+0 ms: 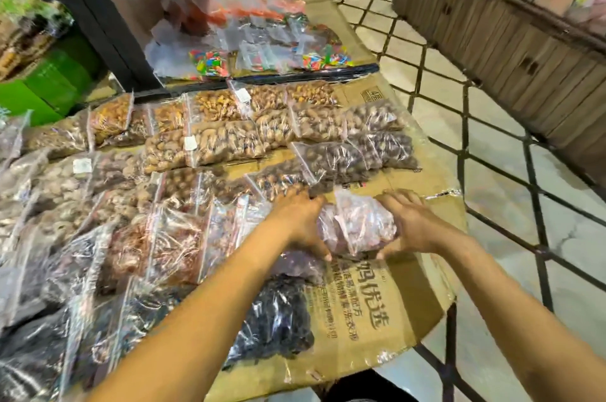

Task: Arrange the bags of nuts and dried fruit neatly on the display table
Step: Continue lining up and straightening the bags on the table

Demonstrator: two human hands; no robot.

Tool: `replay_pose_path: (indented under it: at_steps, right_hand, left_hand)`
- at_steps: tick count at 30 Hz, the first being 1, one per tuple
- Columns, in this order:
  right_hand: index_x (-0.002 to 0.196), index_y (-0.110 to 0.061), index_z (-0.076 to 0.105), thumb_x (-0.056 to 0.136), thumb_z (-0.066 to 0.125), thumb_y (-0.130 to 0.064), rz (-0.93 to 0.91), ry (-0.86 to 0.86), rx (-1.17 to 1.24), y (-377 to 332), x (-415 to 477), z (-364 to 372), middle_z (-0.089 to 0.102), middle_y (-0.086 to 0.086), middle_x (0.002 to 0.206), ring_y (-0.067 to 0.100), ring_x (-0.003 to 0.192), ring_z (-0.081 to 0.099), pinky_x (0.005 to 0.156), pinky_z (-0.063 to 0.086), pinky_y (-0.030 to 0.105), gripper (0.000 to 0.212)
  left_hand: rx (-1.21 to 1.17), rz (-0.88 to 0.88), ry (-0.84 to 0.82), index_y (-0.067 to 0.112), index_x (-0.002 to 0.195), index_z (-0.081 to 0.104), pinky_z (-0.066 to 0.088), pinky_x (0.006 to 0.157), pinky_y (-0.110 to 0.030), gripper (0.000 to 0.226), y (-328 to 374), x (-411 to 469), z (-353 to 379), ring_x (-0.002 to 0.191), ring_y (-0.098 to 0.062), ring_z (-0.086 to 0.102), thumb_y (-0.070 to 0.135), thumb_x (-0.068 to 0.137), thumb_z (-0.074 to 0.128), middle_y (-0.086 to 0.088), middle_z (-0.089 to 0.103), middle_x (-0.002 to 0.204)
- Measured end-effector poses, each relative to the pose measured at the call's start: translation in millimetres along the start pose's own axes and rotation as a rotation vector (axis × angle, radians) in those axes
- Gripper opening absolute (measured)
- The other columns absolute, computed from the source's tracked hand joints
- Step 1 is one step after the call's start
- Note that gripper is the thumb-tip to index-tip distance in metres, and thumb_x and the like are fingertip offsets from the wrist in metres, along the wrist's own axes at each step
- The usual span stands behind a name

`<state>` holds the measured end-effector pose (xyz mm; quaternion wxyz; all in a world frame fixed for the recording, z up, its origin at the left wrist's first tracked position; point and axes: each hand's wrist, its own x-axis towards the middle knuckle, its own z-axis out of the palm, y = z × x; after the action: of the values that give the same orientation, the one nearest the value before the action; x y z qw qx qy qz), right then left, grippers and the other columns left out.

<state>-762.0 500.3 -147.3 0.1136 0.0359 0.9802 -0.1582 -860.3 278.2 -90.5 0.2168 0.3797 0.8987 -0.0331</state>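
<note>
the fingers (pixel 395 197) of the right hand (pixel 414 225) are curled over the far side of a clear bag of pinkish pieces (pixel 359 224), and the thumb is tucked against its near edge. the bag is gripped in the same way from the other side by the left hand (pixel 296 221), whose thumb is seen at the bag's 7 o'clock corner. the bag is thus held between both hands, low over the cardboard sheet (pixel 377 319) by which the display table is covered; whether the sheet is touched cannot be told. the bag is found near the table's right edge, a little right of the picture's centre.

at 7 o'clock from it, a bag of dark dried fruit (pixel 275 319) is laid on the cardboard. at 12 o'clock, bags of dark brown nuts (pixel 357 155) are lined up side by side, and at 11 o'clock a bag of pale curved nuts (pixel 226 142) is laid. at 9 o'clock, a bag of reddish dried fruit (pixel 164 247) is overlapped by its neighbours. further off at 11 o'clock, bags of coloured sweets (pixel 210 62) are piled. at 2 o'clock, across the tiled floor (pixel 492 188), a wooden counter (pixel 508 50) is seen.
</note>
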Motion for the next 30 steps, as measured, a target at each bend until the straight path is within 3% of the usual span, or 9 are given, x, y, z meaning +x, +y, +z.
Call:
replay_pose_path:
  at_steps: [3, 6, 9, 11, 13, 16, 21, 26, 30]
  right_hand:
    - [0.135, -0.016, 0.037, 0.044, 0.086, -0.054, -0.043, -0.002, 0.158, 2.9, 5.2, 0.6, 0.042, 0.005, 0.136, 0.025, 0.129, 0.032, 0.104, 0.025, 0.030, 0.110]
    - [0.125, -0.017, 0.047, 0.044, 0.084, -0.053, -0.041, 0.125, 0.271, 5.0, 0.4, 10.6, 0.048, 0.001, 0.123, 0.020, 0.118, 0.038, 0.092, 0.029, 0.023, 0.096]
    - [0.119, -0.025, 0.048, 0.040, 0.077, -0.062, 0.027, 0.236, 0.437, 3.6, -13.9, 20.4, 0.045, -0.007, 0.115, 0.011, 0.110, 0.035, 0.087, 0.032, 0.024, 0.092]
    - [0.116, -0.029, 0.048, 0.040, 0.081, -0.056, 0.049, 0.274, 0.531, 1.9, -23.8, 23.4, 0.045, -0.008, 0.112, 0.008, 0.107, 0.037, 0.087, 0.033, 0.023, 0.088]
    - [0.111, -0.029, 0.050, 0.043, 0.088, -0.043, 0.062, 0.294, 0.607, 0.4, -33.4, 22.8, 0.044, -0.010, 0.108, 0.003, 0.100, 0.039, 0.085, 0.033, 0.015, 0.079]
    - [0.108, -0.029, 0.050, 0.045, 0.089, -0.038, 0.055, 0.299, 0.581, 3.1, -42.6, 21.4, 0.042, -0.012, 0.105, 0.001, 0.098, 0.033, 0.081, 0.026, 0.000, 0.075]
    - [0.115, -0.025, 0.048, 0.046, 0.089, -0.042, 0.086, 0.260, 0.500, 4.8, -48.1, 25.7, 0.040, -0.006, 0.109, 0.011, 0.108, 0.030, 0.093, 0.029, 0.022, 0.082]
    - [0.114, -0.030, 0.043, 0.040, 0.086, -0.054, 0.054, 0.216, 0.471, 5.9, -51.1, 31.5, 0.040, -0.009, 0.115, 0.009, 0.112, 0.027, 0.097, 0.028, 0.025, 0.089]
    - [0.122, -0.026, 0.043, 0.042, 0.082, -0.059, 0.051, 0.194, 0.476, 5.9, -54.1, 30.7, 0.036, -0.011, 0.118, 0.004, 0.113, 0.021, 0.104, 0.024, 0.030, 0.095]
  left_hand:
    - [-0.005, 0.000, 0.013, 0.027, 0.149, 0.021, 0.019, 0.114, -0.040, 0.115, 1.1, -1.5, -0.3, 0.142, -0.034, 0.019, 0.063, 0.057, 0.078, -0.016, 0.030, 0.152]
    - [-0.076, 0.029, 0.044, 0.027, 0.149, 0.021, 0.015, 0.115, -0.038, 0.108, -3.8, -7.1, 5.6, 0.143, -0.032, 0.018, 0.059, 0.062, 0.077, -0.014, 0.027, 0.153]
    - [-0.170, 0.063, 0.088, 0.021, 0.142, 0.037, 0.027, 0.111, -0.035, 0.090, -6.0, -11.3, 6.5, 0.132, -0.024, 0.031, 0.051, 0.066, 0.076, -0.007, 0.044, 0.138]
    - [-0.157, 0.100, 0.111, 0.017, 0.134, 0.047, 0.029, 0.109, -0.033, 0.079, -4.2, -13.0, 5.4, 0.126, -0.019, 0.034, 0.051, 0.067, 0.074, -0.004, 0.049, 0.130]
    - [-0.134, 0.137, 0.117, 0.016, 0.129, 0.050, 0.031, 0.107, -0.031, 0.073, -1.0, -15.1, 5.1, 0.126, -0.018, 0.034, 0.050, 0.069, 0.074, -0.002, 0.050, 0.128]
    - [-0.161, 0.177, 0.070, 0.021, 0.138, 0.044, 0.033, 0.108, -0.032, 0.081, 1.5, -20.5, 7.2, 0.128, -0.015, 0.032, 0.050, 0.068, 0.075, 0.002, 0.046, 0.137]
    - [-0.147, 0.195, 0.015, 0.030, 0.140, 0.041, 0.026, 0.115, -0.040, 0.088, -5.6, -26.4, 16.7, 0.131, -0.016, 0.031, 0.061, 0.062, 0.067, 0.006, 0.043, 0.140]
    - [-0.045, 0.113, 0.005, 0.038, 0.146, 0.024, 0.024, 0.116, -0.042, 0.101, -6.7, -34.4, 24.3, 0.136, -0.018, 0.026, 0.085, 0.057, 0.035, 0.002, 0.035, 0.146]
    - [-0.032, 0.091, 0.111, 0.038, 0.148, 0.019, 0.016, 0.116, -0.042, 0.092, -5.5, -43.1, 38.2, 0.140, -0.018, 0.018, 0.083, 0.069, 0.036, 0.002, 0.027, 0.152]
